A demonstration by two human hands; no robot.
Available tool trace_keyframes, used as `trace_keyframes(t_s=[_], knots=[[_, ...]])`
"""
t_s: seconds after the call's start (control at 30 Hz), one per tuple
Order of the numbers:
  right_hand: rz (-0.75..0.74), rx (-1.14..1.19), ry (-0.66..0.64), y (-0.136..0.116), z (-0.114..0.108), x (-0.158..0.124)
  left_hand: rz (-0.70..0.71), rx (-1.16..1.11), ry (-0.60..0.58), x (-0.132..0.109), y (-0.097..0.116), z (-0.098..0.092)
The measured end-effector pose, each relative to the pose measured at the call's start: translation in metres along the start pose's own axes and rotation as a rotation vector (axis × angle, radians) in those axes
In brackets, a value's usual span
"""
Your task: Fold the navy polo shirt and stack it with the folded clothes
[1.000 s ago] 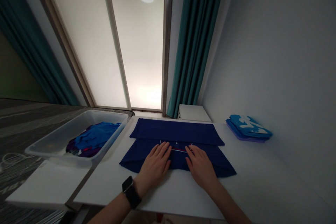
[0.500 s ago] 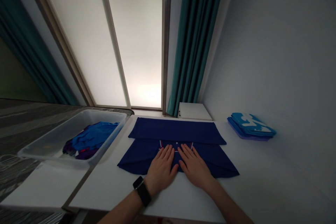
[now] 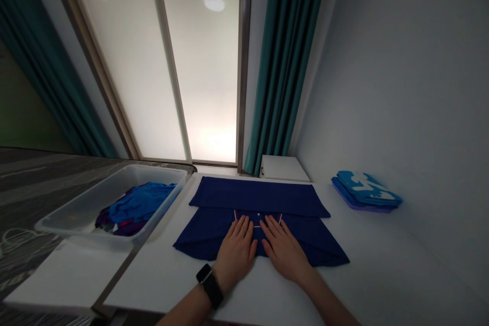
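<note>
A navy blue shirt [image 3: 313,244] lies partly folded on the white table [image 3: 382,275], its far part folded back over the near part; a white button and red-and-white collar trim show at the middle. My left hand [image 3: 236,254], with a dark watch on the wrist, lies flat on the shirt's near half with fingers stretched out. My right hand [image 3: 281,252] lies flat right beside it, fingers also out, just below the collar trim. Neither hand holds anything.
A clear plastic bin [image 3: 76,211] with several blue and purple garments stands at the left on a lower white surface. A folded blue-and-white stack [image 3: 367,191] sits at the right by the wall. A small white box [image 3: 284,168] and teal curtains stand behind.
Both hands have drawn together toward the shirt's middle from a wider spread. The shirt keeps its shape; the view has shifted slightly.
</note>
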State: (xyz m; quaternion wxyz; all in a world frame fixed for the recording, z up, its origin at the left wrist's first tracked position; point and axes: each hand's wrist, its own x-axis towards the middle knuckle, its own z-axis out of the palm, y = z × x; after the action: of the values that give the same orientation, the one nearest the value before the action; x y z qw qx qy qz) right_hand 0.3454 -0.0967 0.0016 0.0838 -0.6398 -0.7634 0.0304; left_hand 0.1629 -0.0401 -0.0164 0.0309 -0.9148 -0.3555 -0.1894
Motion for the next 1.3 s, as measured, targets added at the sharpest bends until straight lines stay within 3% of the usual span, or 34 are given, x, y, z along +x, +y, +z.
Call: trace_keyframes(t_s=[0.23,0.33,0.47,0.63,0.8,1.17,1.3], knots=[[0.011,0.059,-0.03,0.002,-0.001,0.002,0.027,0.022,-0.033,0.0,-0.001,-0.002],[0.015,0.143,-0.096,0.009,-0.008,0.003,0.069,-0.01,-0.072,0.002,-0.009,-0.01],[0.04,0.205,-0.023,0.025,-0.01,0.0,0.063,-0.046,-0.047,0.007,-0.024,-0.019],[0.055,0.141,-0.068,0.033,0.0,-0.004,0.053,-0.043,-0.08,0.007,-0.035,-0.012],[0.058,0.061,-0.057,0.024,0.0,-0.008,0.069,-0.033,-0.077,0.003,-0.034,-0.008],[0.048,0.069,-0.03,0.01,0.0,-0.034,0.072,-0.045,-0.095,-0.021,-0.021,-0.023],[0.0,0.09,0.005,0.011,-0.008,-0.039,0.172,-0.048,-0.087,-0.021,-0.02,-0.038]])
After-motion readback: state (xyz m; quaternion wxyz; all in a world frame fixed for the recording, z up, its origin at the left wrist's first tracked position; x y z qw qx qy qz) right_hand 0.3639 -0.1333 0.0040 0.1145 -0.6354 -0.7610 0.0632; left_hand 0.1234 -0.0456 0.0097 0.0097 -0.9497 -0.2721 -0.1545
